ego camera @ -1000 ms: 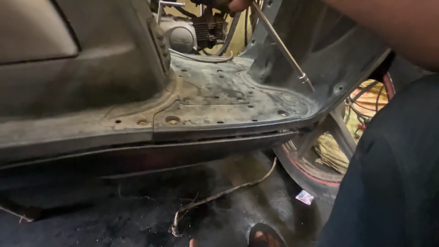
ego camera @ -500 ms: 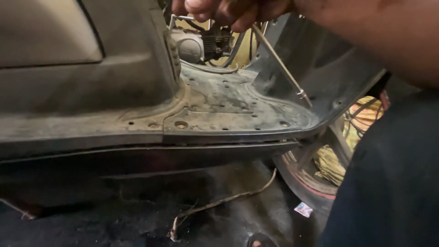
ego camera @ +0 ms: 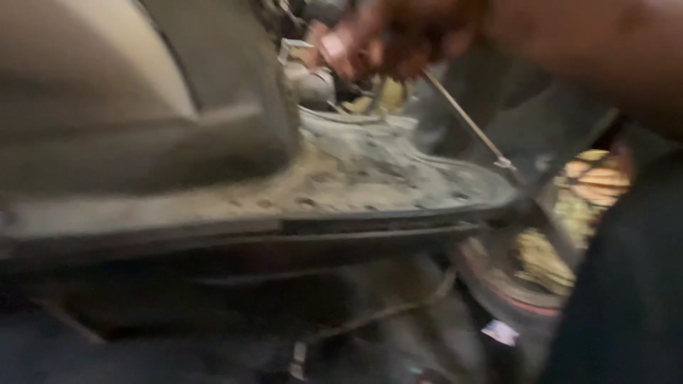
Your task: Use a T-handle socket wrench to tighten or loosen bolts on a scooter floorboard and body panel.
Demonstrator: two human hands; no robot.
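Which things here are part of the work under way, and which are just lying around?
In use:
- right hand, closed on the top of the long metal tool
- long metal tool, tip down at the panel's right edge
- dusty grey floor panel

Lying about:
- loose cable on the ground
- small white scrap beside the wheel
- wheel at right

The picture is blurred; the left hand is not seen.

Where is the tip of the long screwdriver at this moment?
In the head view, the screwdriver slants down from the right hand at top centre; its tip meets the right edge of the dusty floorboard panel.
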